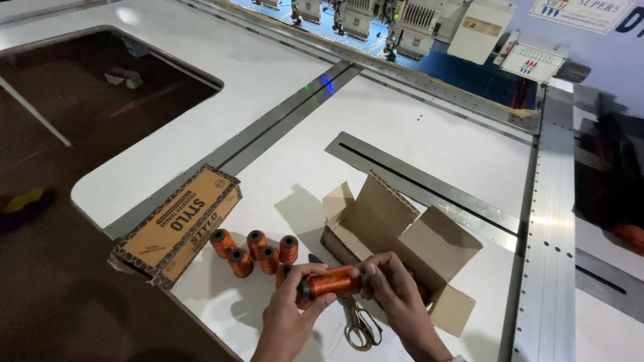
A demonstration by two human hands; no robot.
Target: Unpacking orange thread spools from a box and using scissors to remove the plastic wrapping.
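While both hands pinch it endwise, glossy orange thread spool point(330, 282) lies sideways: left hand point(290, 316), right hand point(396, 295) fingers closed round it. Brown cardboard box point(402, 248) open just behind fingers; metal scissors point(360, 325) below.

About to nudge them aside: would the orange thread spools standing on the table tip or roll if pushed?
The standing spools look narrow and upright, so a push would probably tip them. Being round, they would likely roll on the smooth white table. Clustered close, one may knock the others.
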